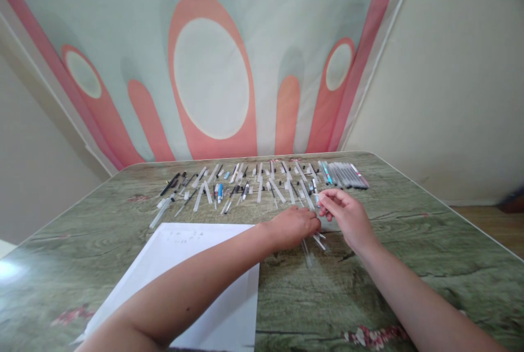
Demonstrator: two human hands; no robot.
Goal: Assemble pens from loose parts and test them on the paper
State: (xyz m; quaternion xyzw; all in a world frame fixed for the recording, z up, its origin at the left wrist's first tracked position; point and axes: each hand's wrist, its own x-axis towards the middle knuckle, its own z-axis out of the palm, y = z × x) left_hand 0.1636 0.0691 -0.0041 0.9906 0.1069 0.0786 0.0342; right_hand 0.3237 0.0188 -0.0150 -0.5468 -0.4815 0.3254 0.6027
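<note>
The right hand [347, 218] has thumb and forefinger closed on a small pale piece [320, 196], a pinch that probably suits something so slim. The left hand [293, 226] curves low over some clear tubes [319, 242], perhaps to steady them; its fingertips are hidden, so I cannot tell whether its fingers grip. Those tubes lie on the desk [413, 243], nearer the wearer than the spread-out pen parts [198, 197], which seem spaced so that each can be seen and reached. The slim pens [347, 175] at the far right lie side by side, likely to keep them together. White paper [229, 314] lies under the left forearm.

Counted: two hands, one pale piece in the pinch, two rough rows of parts, one thick blue barrel [220, 192] and one patch of paper (one sheet or several, I cannot tell). The tubes and slim pens overlap too much for a sure number
</note>
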